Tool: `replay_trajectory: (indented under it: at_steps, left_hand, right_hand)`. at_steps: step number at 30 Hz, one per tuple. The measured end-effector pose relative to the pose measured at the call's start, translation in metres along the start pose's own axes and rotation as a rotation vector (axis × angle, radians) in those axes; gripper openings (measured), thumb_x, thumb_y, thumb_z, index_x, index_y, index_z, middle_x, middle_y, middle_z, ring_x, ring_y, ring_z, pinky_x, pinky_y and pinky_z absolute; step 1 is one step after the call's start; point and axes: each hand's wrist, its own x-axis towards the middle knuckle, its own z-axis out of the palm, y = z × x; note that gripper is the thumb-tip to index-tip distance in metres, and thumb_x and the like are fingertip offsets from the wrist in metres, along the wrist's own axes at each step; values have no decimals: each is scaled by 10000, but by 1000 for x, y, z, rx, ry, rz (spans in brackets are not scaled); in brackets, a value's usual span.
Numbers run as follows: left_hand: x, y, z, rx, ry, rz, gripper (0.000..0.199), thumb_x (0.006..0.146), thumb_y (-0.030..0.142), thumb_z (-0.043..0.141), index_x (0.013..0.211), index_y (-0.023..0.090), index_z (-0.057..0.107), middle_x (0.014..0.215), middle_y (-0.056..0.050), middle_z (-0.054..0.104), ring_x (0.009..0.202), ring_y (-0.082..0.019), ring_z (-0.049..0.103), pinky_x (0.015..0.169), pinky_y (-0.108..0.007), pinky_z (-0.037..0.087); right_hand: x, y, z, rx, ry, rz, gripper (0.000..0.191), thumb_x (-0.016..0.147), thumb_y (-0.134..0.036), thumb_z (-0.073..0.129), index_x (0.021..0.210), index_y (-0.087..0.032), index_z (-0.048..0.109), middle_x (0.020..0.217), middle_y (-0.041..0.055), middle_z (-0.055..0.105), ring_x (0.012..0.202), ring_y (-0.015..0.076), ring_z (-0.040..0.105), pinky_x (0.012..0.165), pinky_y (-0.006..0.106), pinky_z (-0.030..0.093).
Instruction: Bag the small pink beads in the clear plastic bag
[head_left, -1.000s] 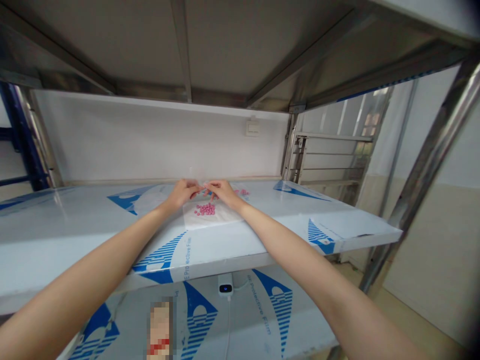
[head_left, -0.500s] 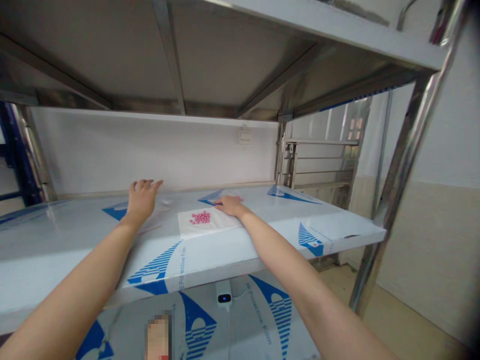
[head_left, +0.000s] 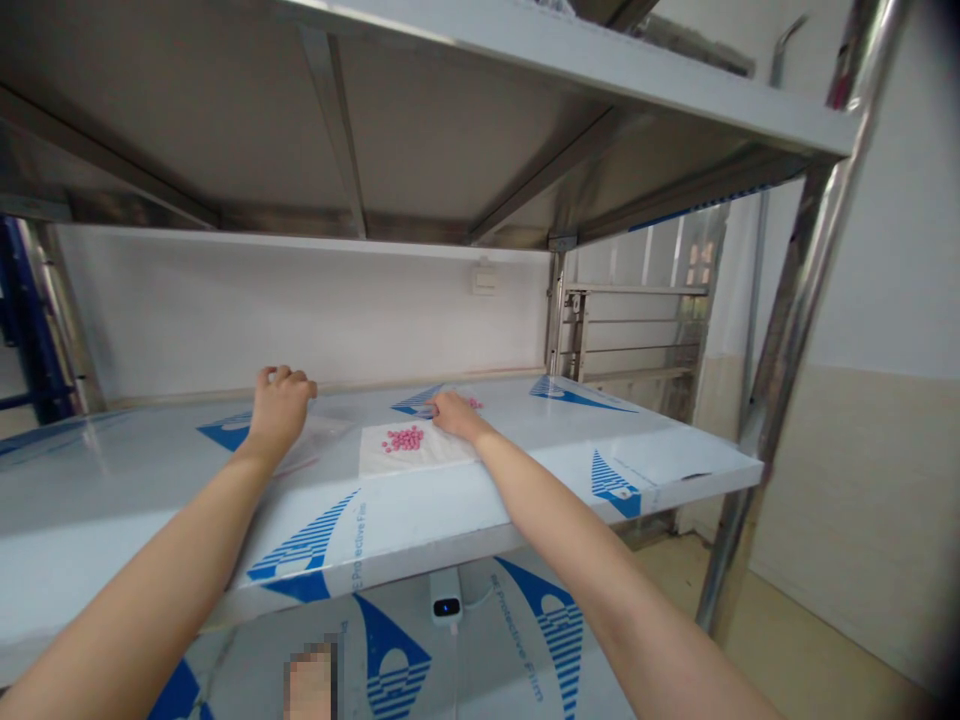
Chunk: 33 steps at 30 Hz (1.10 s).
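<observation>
Several small pink balls [head_left: 403, 438] lie in a cluster on a white sheet [head_left: 375, 462] on the bunk board [head_left: 420, 510]. My right hand [head_left: 454, 412] rests at the sheet's far right edge, its fingers curled together; what they grip, if anything, is hidden. Just behind that hand a few more pink balls [head_left: 474, 403] show. On the left, my left hand [head_left: 282, 405] is raised over the board with its fingers bent; their inner side is hidden. Beside it lies a clear plastic bag [head_left: 324, 428].
The upper bunk [head_left: 450, 130] hangs low over the board, held by a metal post [head_left: 795, 320] on the right. A wall switch [head_left: 484, 280] is at the back. Below the front edge a white device [head_left: 447, 603] with a cable is fixed.
My left hand's fingers have curled in from a more spread pose. My right hand has stayed near the sheet's far edge. The view has shifted slightly.
</observation>
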Motion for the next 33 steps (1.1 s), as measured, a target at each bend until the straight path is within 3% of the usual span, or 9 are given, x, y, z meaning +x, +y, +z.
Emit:
replay_trajectory:
  at_steps: [6, 10, 12, 15, 17, 20, 25, 30, 33]
  left_hand:
    - [8, 4, 10, -226, 35, -36, 400, 692, 22, 384, 825, 175, 729, 926, -129, 701, 969, -307, 570, 884, -452, 367]
    - [17, 24, 10, -707, 2, -78, 335, 736, 161, 410, 845, 171, 727, 899, -108, 699, 860, -241, 596, 782, -342, 426]
    - [19, 39, 6, -991, -139, -86, 298, 753, 325, 461, 754, 173, 717, 752, -78, 678, 688, -199, 576, 659, -298, 425]
    - [18, 59, 0, -1282, -487, -81, 527, 788, 569, 389, 581, 173, 669, 439, -23, 478, 417, -132, 386, 471, -269, 305]
    - [16, 66, -3, -1390, -570, -87, 583, 781, 635, 373, 560, 172, 650, 397, -3, 405, 379, -112, 319, 441, -262, 246]
    - [14, 64, -7, -1490, -479, -134, 504, 762, 617, 440, 636, 174, 645, 481, -16, 496, 430, -119, 393, 452, -251, 263]
    - [14, 53, -14, -1543, -392, -194, 353, 748, 492, 485, 719, 180, 646, 701, -48, 632, 567, -140, 505, 514, -251, 356]
    - [11, 52, -16, -1497, -383, -177, 273, 683, 394, 591, 829, 194, 706, 871, -69, 703, 774, -188, 600, 597, -261, 406]
    - [14, 49, -9, -1518, -359, -263, 285, 661, 366, 638, 861, 181, 721, 855, -79, 719, 758, -185, 609, 583, -256, 402]
  right_hand:
    - [10, 3, 4, 230, 101, 55, 225, 824, -133, 573, 955, -181, 749, 1015, 93, 724, 995, 214, 659, 900, 334, 469]
    - [12, -6, -4, 431, 288, 111, 203, 841, -188, 592, 967, -147, 746, 982, 103, 728, 934, 210, 683, 852, 298, 494]
    - [11, -17, -10, 517, 380, 51, 206, 854, -224, 593, 986, -169, 742, 987, 76, 730, 950, 193, 681, 860, 276, 494]
    - [5, -38, -20, 551, 420, -131, 184, 854, -259, 607, 968, -225, 746, 993, 34, 730, 981, 167, 674, 885, 256, 487]
    - [0, -51, -24, 519, 395, -264, 178, 855, -252, 608, 966, -241, 746, 995, 24, 730, 970, 161, 677, 880, 252, 491]
    - [-6, -62, -25, 427, 357, -392, 186, 851, -223, 612, 976, -258, 745, 986, 20, 732, 946, 167, 684, 866, 265, 499]
    - [-8, -63, -22, 366, 296, -465, 226, 850, -169, 601, 981, -293, 738, 1056, -7, 714, 1031, 156, 655, 916, 278, 487]
    - [-15, -63, -25, 351, 219, -444, 295, 871, -181, 565, 1085, -341, 691, 1210, -45, 642, 1162, 151, 582, 1014, 328, 437]
    - [-15, -61, -24, 424, 244, -390, 369, 872, -249, 572, 1232, -324, 606, 1329, -20, 560, 1253, 157, 503, 1073, 346, 374]
